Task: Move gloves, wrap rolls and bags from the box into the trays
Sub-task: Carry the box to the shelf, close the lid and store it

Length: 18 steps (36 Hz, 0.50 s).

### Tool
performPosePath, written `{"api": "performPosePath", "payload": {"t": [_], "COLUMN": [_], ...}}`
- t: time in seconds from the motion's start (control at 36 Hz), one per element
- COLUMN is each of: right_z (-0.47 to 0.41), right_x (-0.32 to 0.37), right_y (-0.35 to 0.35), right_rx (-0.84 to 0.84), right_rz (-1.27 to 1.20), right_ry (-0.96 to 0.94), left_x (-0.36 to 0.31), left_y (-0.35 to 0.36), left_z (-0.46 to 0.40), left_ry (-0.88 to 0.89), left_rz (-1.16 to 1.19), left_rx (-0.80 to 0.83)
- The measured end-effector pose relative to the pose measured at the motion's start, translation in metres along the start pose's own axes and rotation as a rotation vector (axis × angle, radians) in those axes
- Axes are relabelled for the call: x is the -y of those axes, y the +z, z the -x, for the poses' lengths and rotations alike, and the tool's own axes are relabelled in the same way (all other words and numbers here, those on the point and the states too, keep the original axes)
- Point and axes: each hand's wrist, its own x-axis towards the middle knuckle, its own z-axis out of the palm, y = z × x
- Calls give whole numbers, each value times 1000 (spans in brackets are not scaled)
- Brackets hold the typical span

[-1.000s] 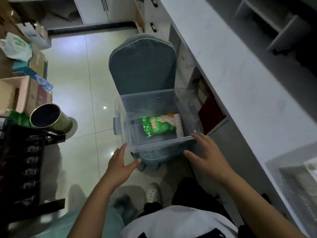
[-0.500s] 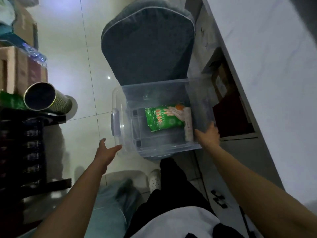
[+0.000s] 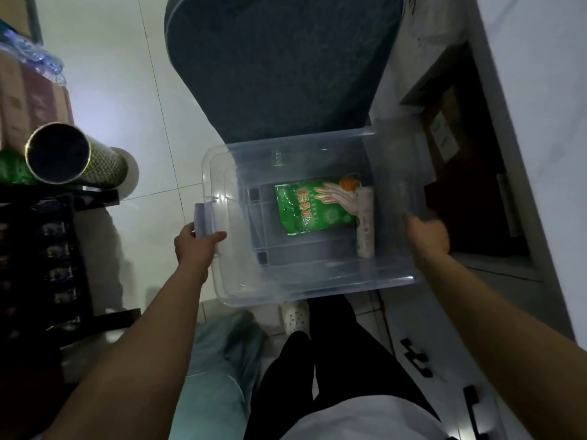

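A clear plastic box (image 3: 222, 281) rests on the front of a dark grey cushioned chair (image 3: 279, 68). Inside lie a green pack of gloves (image 3: 311, 208) with an orange-and-white hand picture, and a pale wrap roll (image 3: 365, 223) along its right side. My left hand (image 3: 197, 246) grips the box's left handle. My right hand (image 3: 427, 236) clasps the right wall of the box, fingers hidden behind the plastic. No trays are in sight.
A white counter (image 3: 540, 90) runs along the right, with an open cupboard (image 3: 470, 185) below it. At left stand a black rack (image 3: 41, 265), a patterned cylinder (image 3: 76, 157) and cardboard boxes (image 3: 28, 100). My legs and a white shoe (image 3: 295, 315) are beneath the box.
My left hand has moved from open air onto the box's left handle and closed on it. My right hand stays on the right wall. The camera has moved closer over the box.
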Motion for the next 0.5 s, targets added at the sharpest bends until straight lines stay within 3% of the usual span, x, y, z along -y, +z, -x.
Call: {"api": "performPosePath", "payload": {"t": [0.14,0.36,0.5], "right_z": [5,-10,-29], "right_x": [-9,-19,-6], "right_y": [-9,-20,-9], "right_rx": [32,149,204], "right_rz": [-70,-165,-275], "right_ry": [-25,11,131], "left_x": [0,5,9], "left_y": [8,9,11], "left_z": [12,4,-1], "left_ry": [198,158,137], "left_rz": [-173,-142,-122], "left_rx": [-182,-251,-291]}}
